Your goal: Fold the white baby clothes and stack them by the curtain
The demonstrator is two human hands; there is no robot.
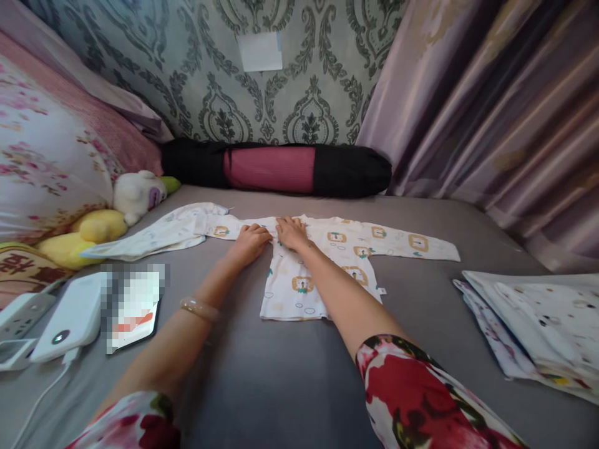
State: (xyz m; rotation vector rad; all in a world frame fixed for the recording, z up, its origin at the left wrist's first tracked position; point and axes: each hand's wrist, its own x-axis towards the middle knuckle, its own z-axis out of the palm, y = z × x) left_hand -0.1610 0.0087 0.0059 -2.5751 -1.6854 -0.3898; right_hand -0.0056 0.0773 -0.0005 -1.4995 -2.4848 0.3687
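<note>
A white long-sleeved child's shirt (322, 305) with tan and green animal prints lies spread flat on the grey bed sheet (224, 386). My left hand (255, 240) rests on its left-side sleeve near the shoulder, fingers bent down against the cloth. Close beside it, my right hand (291, 232) lies on the upper left of the shirt body with its fingers out over the fabric. The other sleeve stretches to the right. At the far end of the left-side sleeve, a second pale garment (163, 234) lies loosely bunched and meets the cuff.
Folded clothes (552, 318) are stacked at right. At left are a phone (138, 312), a white power bank (70, 318) with a cable, a power strip (23, 315) and plush toys (100, 231). A black and pink roll (271, 168) lies along the wall, beside a curtain (468, 93).
</note>
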